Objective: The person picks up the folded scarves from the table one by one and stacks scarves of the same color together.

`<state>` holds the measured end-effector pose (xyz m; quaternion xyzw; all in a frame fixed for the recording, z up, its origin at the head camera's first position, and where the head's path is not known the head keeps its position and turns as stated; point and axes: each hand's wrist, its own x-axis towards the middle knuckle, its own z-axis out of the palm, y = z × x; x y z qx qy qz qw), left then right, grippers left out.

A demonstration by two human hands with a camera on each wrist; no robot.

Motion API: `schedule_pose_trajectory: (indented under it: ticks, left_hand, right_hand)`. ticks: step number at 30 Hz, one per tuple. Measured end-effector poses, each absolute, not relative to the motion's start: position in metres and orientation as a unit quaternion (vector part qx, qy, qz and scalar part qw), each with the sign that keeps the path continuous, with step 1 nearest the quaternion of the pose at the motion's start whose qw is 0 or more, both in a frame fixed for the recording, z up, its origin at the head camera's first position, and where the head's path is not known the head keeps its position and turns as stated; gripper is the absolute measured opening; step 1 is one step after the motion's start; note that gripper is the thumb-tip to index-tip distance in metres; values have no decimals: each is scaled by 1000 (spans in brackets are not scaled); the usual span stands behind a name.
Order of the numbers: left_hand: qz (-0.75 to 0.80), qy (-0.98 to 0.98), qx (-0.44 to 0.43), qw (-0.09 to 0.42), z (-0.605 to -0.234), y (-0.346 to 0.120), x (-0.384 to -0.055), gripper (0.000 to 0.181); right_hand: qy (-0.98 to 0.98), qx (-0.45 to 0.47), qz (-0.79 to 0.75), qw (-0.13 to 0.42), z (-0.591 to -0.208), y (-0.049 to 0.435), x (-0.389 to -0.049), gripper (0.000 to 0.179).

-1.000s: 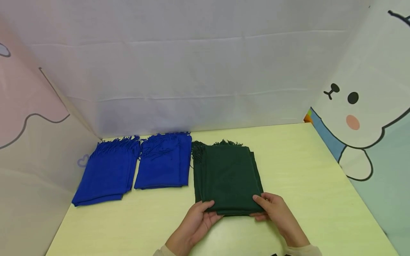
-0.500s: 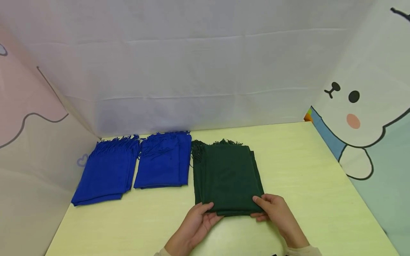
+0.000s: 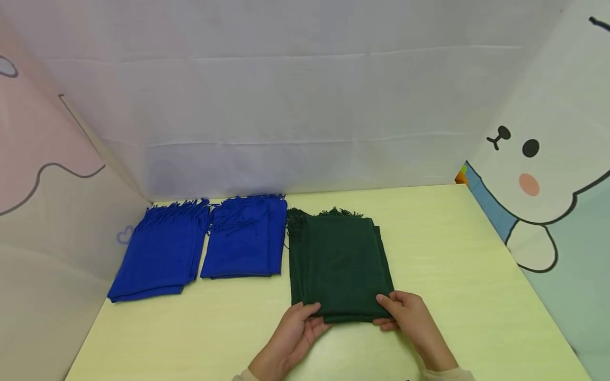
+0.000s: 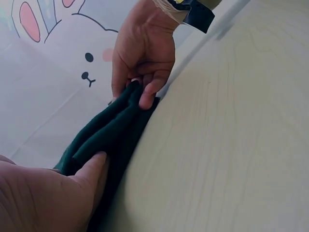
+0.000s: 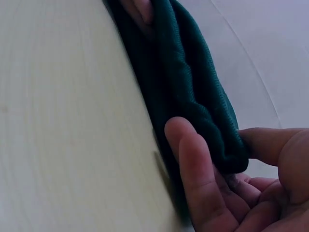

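Note:
A folded dark green scarf (image 3: 343, 264) lies on the table, its fringe at the far edge. My left hand (image 3: 296, 330) pinches its near left corner, thumb on top and fingers beneath. At the near right corner my right hand (image 3: 412, 317) holds the cloth the same way. In the right wrist view, the stacked layers of the scarf (image 5: 193, 96) sit between the thumb and fingers of my right hand (image 5: 231, 188). The left wrist view shows the scarf's folded near edge (image 4: 108, 128) running between both hands, with my left thumb against it.
Two folded blue fringed scarves lie left of the green one: one at the far left (image 3: 157, 259), the other in the middle (image 3: 240, 248). The pale yellow table (image 3: 452, 254) meets a white cloth wall (image 3: 305, 106) behind and printed cloth walls at both sides.
The camera view shifts slightly. Both hands keep their hold on the green scarf's near corners, and the scarves stay in place.

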<state>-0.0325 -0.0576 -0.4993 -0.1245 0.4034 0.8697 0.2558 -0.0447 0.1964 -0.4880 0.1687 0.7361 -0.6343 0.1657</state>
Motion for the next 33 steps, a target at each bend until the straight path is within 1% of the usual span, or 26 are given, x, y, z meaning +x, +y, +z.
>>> schedule_pose_trajectory:
  ticks: [3,8,10,12,15,17,23,26,29,33]
  left_hand:
    - [872,400,-125,254,-499,-58,-31,44]
    - [873,393,-133,255,-496,-62,-27,46]
    - [873,392,-135,257,-495,-64,-26,50]
    - [870,399,-137,256,-493,-67,-24,58]
    - [852,443,-131,247,-488,-74,-19,66]
    - [832,487,-127,234,-483,-80,-17,66]
    - [786,577,-119,185,-470,-102,-20,54]
    - [777,600,-119,149,-467,-115,-24,50]
    - [763,621,-141,109,-466,-129,-29,47]
    - [729,655,-184,74,-464,-153,-37,44]
  right_hand:
    - [739,161,-632,168,-488,199,-44,35]
    - [752,142,-620,172,-487,203,-41,32]
    - [761,140,-611,166,-486,206,-41,32]
    - [768,146,-604,155,-484,210,-42,32]
    - [780,154,-594,122,-477,216,-45,31]
    - [794,158,-580,92,-471,219,-48,30]
    - [853,140,-503,-18,-454,213,-53,39]
    - [858,126,-495,-49,-450,204,-57,42]
    - [850,97,-516,-46,-445,190,-63,42]
    - [814,46,-579,-4,-439,167,-74,40]
